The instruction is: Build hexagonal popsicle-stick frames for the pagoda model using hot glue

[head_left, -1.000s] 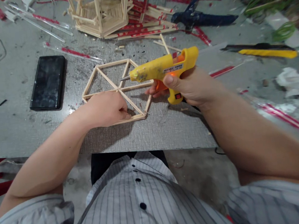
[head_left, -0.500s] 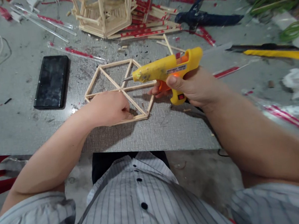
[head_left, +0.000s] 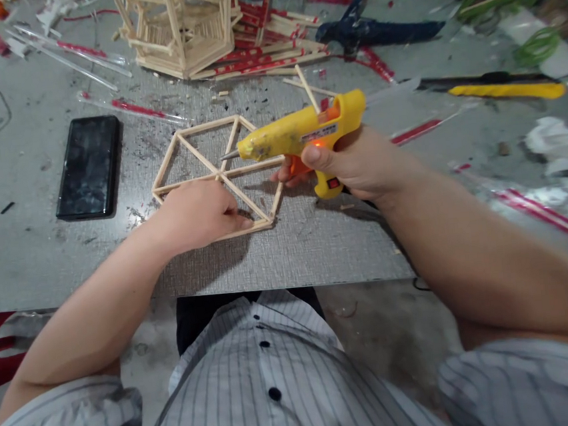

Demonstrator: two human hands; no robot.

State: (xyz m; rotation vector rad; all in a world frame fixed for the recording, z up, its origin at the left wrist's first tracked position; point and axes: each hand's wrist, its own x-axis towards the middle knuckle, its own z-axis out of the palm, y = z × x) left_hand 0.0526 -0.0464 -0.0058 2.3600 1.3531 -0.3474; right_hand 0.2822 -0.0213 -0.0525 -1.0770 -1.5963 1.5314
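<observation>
My right hand [head_left: 347,167] is wrapped round a yellow hot glue gun [head_left: 306,130], with fingers near its orange trigger. The gun's metal nozzle points left, just above the middle of a flat hexagonal frame of wooden sticks [head_left: 250,199]. Sticks cross inside the frame and meet at its centre. My left hand [head_left: 198,211] is closed on the frame's near side, thumb and fingers pressed at the near stick; it hides the lower left part of the frame.
A black phone [head_left: 88,166] lies left of the frame. Behind stand a stick-built structure [head_left: 184,62] and a pile of red-marked sticks [head_left: 283,49]. A dark blue object [head_left: 382,33], a yellow cutter knife [head_left: 508,89], plastic wrappers [head_left: 539,208] and crumpled tissue [head_left: 558,143] lie to the right.
The whole scene has shifted slightly left in view as the camera turned. Both hands keep their holds, and the nozzle stays over the frame's centre.
</observation>
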